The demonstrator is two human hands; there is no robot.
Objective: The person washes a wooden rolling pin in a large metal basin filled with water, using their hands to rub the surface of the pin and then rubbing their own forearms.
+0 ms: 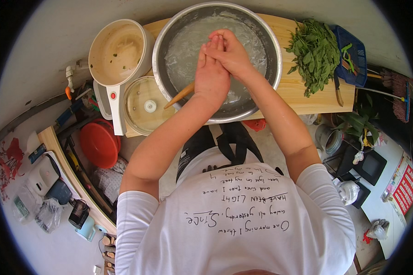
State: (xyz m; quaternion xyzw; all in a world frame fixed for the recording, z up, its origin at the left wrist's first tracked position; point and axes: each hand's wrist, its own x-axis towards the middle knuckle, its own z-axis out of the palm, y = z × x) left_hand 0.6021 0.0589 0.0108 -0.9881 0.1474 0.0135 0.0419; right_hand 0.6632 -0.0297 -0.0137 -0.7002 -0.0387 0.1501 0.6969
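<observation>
Over a large steel basin point(157, 44) of cloudy water, my two hands meet. My left hand point(211, 75) lies stretched out with its fingers together, back or palm not certain. Across its fingers curls my right hand point(229, 55), touching them. No object shows between the hands. A tapered wooden handle point(180, 95) rests over the basin's near left rim and passes behind my left hand; its other end is hidden. Left of the basin stand a cream pot point(118, 51) with green bits inside and a glass lid point(141, 110).
Leafy greens point(315, 55) lie on the wooden table point(313, 101) at the right, beside a blue plastic basket point(359, 56) and a knife point(338, 91). A water tap point(69, 77) is on the left wall, above a red plastic basin point(98, 144).
</observation>
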